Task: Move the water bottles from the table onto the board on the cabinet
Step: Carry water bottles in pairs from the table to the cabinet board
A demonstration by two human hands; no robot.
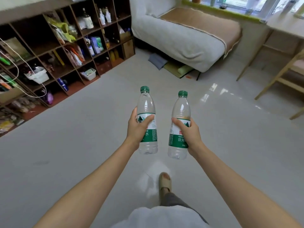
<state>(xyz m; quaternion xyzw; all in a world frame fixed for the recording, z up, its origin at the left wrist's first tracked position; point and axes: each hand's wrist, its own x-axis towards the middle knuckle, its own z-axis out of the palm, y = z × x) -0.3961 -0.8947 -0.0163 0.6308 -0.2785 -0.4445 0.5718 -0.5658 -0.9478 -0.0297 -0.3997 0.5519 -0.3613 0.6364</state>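
Note:
I hold two clear water bottles with green caps and green-and-white labels, both upright above the pale floor. My left hand (137,127) grips the left bottle (146,104) around its label, thumb across the front. My right hand (190,134) grips the right bottle (180,109) at its middle, fingers wrapped round the label. The bottles are a short gap apart and do not touch. No table, board or cabinet top shows in this view.
A dark wooden cubby shelf (54,50) full of bags, bottles and baskets runs along the left. A sofa bed with white cover (181,38) stands ahead, cushions under it. A light wooden table frame (279,66) is at right. My foot in a sandal (165,181) steps forward.

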